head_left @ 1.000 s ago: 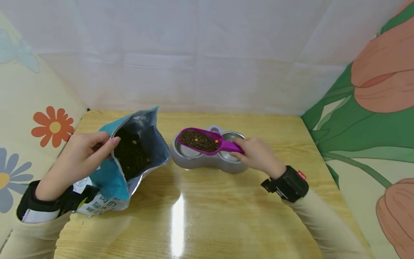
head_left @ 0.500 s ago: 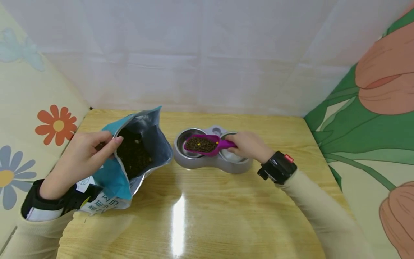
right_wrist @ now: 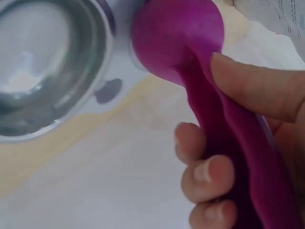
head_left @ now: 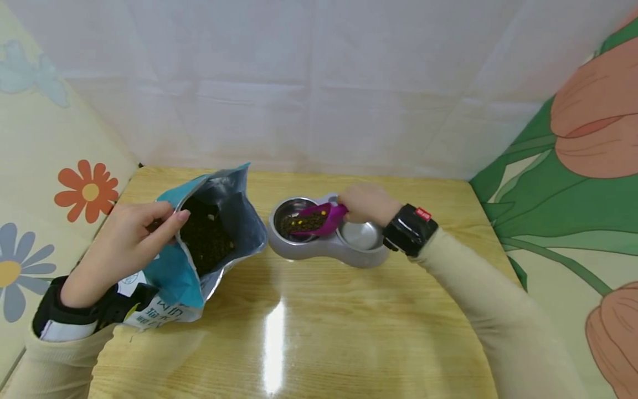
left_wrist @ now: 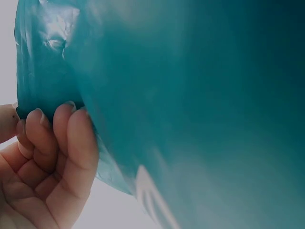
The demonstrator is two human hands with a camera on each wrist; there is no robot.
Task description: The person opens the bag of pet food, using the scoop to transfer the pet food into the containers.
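My right hand grips the handle of a purple scoop and tips it over the left cup of a grey double pet bowl. Brown kibble lies in that left cup; the right cup is bare metal. The right wrist view shows my fingers curled around the scoop beside a steel cup. My left hand pinches the rim of an open teal food bag holding dark kibble. Up close in the left wrist view, my fingers hold the teal bag.
The wooden table carries the bag at the left and the bowl at the middle. A white wall stands behind, and floral printed panels close in both sides. Black bands sit on both wrists.
My right hand has swung toward the back and rolled the scoop over, and the kibble has moved from the scoop into the left cup. My left hand and the bag stayed put.
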